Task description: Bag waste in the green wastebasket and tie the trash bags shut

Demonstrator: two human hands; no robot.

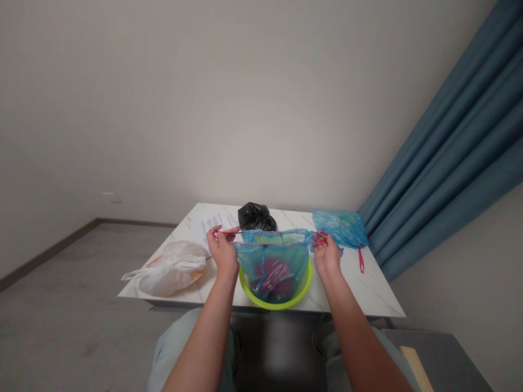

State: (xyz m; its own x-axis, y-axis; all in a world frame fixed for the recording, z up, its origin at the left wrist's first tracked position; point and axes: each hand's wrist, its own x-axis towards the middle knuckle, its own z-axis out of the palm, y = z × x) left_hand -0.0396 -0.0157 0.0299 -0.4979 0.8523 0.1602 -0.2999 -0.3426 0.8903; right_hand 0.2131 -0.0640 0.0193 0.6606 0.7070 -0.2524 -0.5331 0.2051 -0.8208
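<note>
A blue see-through drawstring bag (pixel 245 261) hangs stretched between my hands, its mouth partly gathered along red drawstrings. My left hand (pixel 224 247) is closed on the red string at the left side. On the right, my right hand (pixel 327 255) grips the other end of the red drawstring, beside bunched blue plastic. Through the bag's wall shows something dark purple (pixel 278 275); its kind is not clear. Below and around the bag is a lime-green basin (pixel 274 306), standing at the near edge of the table.
On the white marbled table (pixel 355 288) a tied white plastic bag (pixel 174 267) lies at the left, near a printed sheet (pixel 200 223). A black plastic bag (pixel 255 216) sits behind the basin. Another blue bag (pixel 341 226) lies back right, near a blue curtain (pixel 445 147).
</note>
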